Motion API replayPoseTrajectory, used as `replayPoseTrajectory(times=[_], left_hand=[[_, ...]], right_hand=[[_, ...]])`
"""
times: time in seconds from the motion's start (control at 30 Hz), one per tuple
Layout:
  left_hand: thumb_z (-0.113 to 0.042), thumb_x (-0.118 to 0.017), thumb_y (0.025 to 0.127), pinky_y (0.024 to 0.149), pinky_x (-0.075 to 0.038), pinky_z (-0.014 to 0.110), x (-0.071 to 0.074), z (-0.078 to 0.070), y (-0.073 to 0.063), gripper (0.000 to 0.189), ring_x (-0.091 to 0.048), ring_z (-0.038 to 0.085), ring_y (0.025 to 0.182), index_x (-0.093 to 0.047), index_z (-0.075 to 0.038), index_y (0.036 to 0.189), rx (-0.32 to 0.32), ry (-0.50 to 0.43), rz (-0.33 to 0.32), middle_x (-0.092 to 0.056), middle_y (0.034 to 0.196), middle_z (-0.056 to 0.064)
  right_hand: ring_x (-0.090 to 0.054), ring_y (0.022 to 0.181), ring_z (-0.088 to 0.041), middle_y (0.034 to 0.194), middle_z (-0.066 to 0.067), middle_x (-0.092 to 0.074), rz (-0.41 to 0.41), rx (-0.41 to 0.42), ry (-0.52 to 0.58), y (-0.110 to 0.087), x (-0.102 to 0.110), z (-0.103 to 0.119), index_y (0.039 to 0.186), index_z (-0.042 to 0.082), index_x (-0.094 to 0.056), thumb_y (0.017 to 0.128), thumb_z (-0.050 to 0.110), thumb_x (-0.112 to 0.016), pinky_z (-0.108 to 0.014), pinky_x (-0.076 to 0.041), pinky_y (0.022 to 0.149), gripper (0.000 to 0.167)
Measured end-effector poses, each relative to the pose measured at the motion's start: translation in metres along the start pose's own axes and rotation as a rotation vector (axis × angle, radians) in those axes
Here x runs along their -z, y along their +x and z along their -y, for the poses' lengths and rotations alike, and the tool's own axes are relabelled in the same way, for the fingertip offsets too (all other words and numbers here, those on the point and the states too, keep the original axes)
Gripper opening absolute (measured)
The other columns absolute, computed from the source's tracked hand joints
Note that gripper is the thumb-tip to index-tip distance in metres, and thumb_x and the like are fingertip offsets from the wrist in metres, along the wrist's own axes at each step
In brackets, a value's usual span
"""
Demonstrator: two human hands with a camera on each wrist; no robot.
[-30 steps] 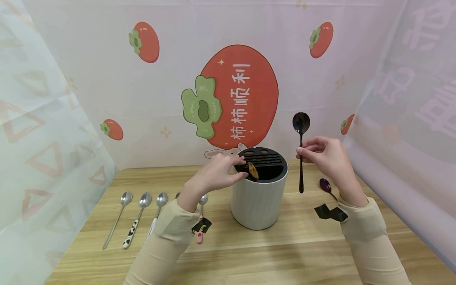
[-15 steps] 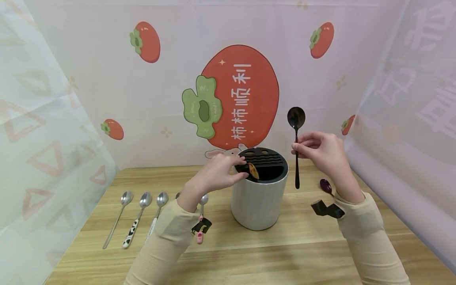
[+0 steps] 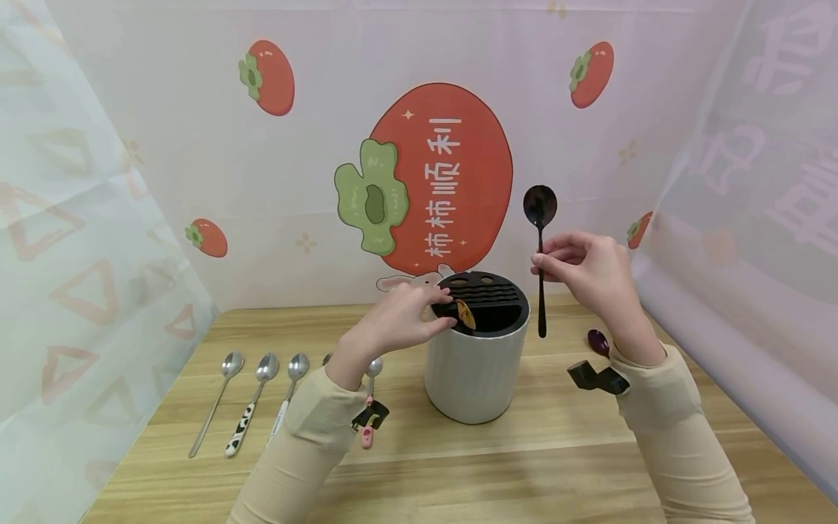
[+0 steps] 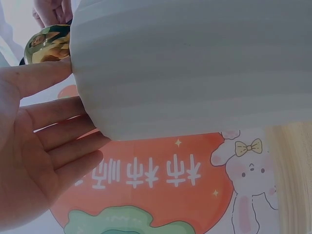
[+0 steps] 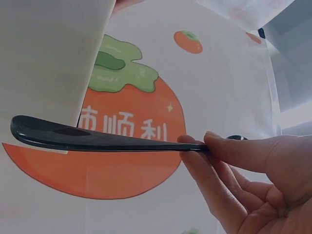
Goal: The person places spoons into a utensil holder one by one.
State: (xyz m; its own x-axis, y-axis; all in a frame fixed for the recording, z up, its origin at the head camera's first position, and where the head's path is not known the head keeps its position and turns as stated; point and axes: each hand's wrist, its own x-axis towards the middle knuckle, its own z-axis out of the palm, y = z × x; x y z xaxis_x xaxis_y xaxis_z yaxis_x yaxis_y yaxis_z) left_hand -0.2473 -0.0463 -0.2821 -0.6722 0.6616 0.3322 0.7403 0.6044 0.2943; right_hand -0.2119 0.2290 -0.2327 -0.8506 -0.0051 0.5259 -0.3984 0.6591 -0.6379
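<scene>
The right hand [image 3: 589,269] pinches the handle of a black spoon [image 3: 540,207] between thumb and fingertips. The spoon stands upright, bowl up, its lower end hanging just right of a white ribbed holder [image 3: 473,378]; a narrow gap parts it from the rim in the head view.

The left hand [image 3: 401,316] touches the holder's left edge, thumb apart from the nearly straight fingers. A gold spoon [image 3: 465,314] shows its bowl at the thumb, by the wide front compartment. The holder's black top [image 3: 484,295] also has wavy slots and round holes at the back.

To the right, a purple spoon [image 3: 598,342] lies near the right wrist, partly hidden. To the left, a row of spoons [image 3: 265,367] lies on the wood-grain table [image 3: 458,480], some behind the left sleeve. The table meets a pale backdrop [image 3: 150,94] printed with orange-red persimmons, and hanging sheets flank both sides.
</scene>
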Motion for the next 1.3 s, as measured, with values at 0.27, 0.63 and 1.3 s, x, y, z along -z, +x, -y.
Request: replayPoseTrajectory(times=[0.27,0.63,1.3], left_hand=[[-0.033,-0.065,0.089,0.065,-0.046,0.021,0.000,0.000,0.000,0.037,-0.049,0.003,0.045,-0.066,-0.011,0.119,0.002,0.004,0.005,-0.061,0.129,0.005],[-0.033,-0.065,0.089,0.069,-0.047,0.021,0.000,0.001,0.000,0.037,-0.051,0.000,0.048,-0.066,-0.011,0.119,0.000,0.009,0.002,-0.062,0.128,0.005],[-0.032,-0.065,0.088,0.068,-0.047,0.022,0.000,0.002,-0.001,0.035,-0.049,0.001,0.046,-0.067,-0.011,0.117,-0.025,0.008,-0.019,-0.062,0.127,0.006]], right_hand=[[-0.067,0.061,0.003,0.081,-0.008,-0.074,-0.036,-0.010,-0.001,0.004,-0.002,0.003,0.093,0.005,-0.068,0.083,0.027,-0.073,-0.011,-0.051,0.062,0.024],[-0.068,0.062,-0.001,0.075,0.004,-0.073,-0.089,0.029,0.087,0.009,-0.002,0.011,0.092,0.003,-0.069,0.082,0.022,-0.074,-0.016,-0.053,0.063,0.022],[-0.070,0.067,-0.006,0.076,0.002,-0.073,-0.125,0.047,0.301,0.016,-0.014,0.016,0.092,-0.004,-0.066,0.081,0.012,-0.074,-0.024,-0.056,0.065,0.021]])
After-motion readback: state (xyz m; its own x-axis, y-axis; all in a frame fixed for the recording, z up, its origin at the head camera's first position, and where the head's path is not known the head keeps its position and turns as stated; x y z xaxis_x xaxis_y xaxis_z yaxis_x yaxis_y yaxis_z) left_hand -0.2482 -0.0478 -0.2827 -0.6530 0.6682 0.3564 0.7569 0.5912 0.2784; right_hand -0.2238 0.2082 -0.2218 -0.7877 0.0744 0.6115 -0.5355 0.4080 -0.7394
